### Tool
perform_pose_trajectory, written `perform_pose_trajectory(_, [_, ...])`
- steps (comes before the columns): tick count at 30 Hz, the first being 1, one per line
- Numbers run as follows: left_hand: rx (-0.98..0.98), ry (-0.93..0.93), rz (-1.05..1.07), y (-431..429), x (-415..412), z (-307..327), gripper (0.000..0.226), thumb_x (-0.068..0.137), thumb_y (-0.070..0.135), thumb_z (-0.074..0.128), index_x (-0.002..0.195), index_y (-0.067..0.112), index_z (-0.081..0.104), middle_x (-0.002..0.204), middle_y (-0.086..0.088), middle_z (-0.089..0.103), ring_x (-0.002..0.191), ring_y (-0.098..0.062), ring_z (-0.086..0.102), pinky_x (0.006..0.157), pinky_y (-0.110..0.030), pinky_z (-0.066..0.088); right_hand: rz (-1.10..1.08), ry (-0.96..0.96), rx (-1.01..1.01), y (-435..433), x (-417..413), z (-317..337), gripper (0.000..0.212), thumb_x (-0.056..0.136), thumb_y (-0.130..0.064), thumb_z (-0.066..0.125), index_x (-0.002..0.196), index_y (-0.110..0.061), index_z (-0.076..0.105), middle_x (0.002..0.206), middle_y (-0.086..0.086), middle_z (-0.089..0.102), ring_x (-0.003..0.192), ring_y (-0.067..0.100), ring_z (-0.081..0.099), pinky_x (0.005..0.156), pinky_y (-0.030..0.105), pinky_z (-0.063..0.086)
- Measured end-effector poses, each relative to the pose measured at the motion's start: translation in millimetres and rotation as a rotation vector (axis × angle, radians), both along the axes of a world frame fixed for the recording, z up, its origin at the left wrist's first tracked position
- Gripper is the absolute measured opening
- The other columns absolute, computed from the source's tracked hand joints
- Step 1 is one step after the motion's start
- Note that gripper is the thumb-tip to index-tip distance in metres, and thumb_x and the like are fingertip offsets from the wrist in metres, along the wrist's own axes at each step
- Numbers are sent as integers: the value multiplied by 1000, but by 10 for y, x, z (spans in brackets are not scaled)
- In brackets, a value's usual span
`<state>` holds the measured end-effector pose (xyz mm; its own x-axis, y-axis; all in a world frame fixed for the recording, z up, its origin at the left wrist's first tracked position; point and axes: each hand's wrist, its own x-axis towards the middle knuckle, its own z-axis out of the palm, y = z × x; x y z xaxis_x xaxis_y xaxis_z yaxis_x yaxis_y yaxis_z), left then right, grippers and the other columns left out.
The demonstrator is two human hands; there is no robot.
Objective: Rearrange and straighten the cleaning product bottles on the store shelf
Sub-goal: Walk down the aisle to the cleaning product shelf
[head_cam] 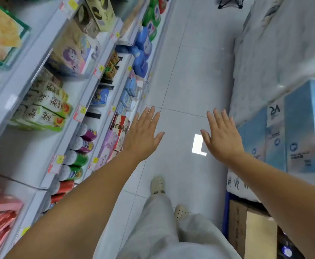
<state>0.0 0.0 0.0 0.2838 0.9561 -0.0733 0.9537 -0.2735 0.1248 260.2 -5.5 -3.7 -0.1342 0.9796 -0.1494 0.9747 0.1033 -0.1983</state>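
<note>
Head view, biggest first: what's around?

Tiled floor [190, 81] runs up the middle. Shelves [22, 156] line the left side, full of boxes, packets and a row of cans [78, 159]. On the right stand wrapped packs [298, 128], with a carton [255, 236] below them at the near corner.

What lies between the person and the bottles?

Boxed goods on the nearer shelves. On the floor, the person's own legs and shoes [158, 185].

Where are the bottles?

Blue bottles [143, 58] sit on the lowest shelf, far up the aisle on the left, with green bottles [149, 14] just beyond. Both are well apart from the hands.

Which way do they point?

They look upright, long axis vertical, caps up. It is too blurred to tell which way the labels face.

And the hands?

Left hand [143, 135] is flat, back up, fingers straight and slightly spread, just beside the shelf edge, holding nothing. Right hand [222, 135] is the same, near the packs. They are apart from each other, both over the floor, touching nothing.
</note>
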Motion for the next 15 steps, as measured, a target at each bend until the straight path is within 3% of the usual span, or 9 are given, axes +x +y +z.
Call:
perform_pose_trajectory(6, [22,14,-38,943,72,-81,67,95,51,22,151,15,13,160,-7,8,148,-20,1,117,-35,-10,-41,-19,27,889,82,-34,74,90,-52,10,150,-10,21,157,16,21,146,36,14,118,46,9])
perform_pose_trajectory(15, [-66,-21,-140,2776,228,-103,73,90,55,10,152,16,11,161,-5,3,148,-18,-2,118,-37,-8,-188,-32,21,2562,171,-60,60,99,-42,31,149,-8,26,155,17,27,145,37,20,117,48,14])
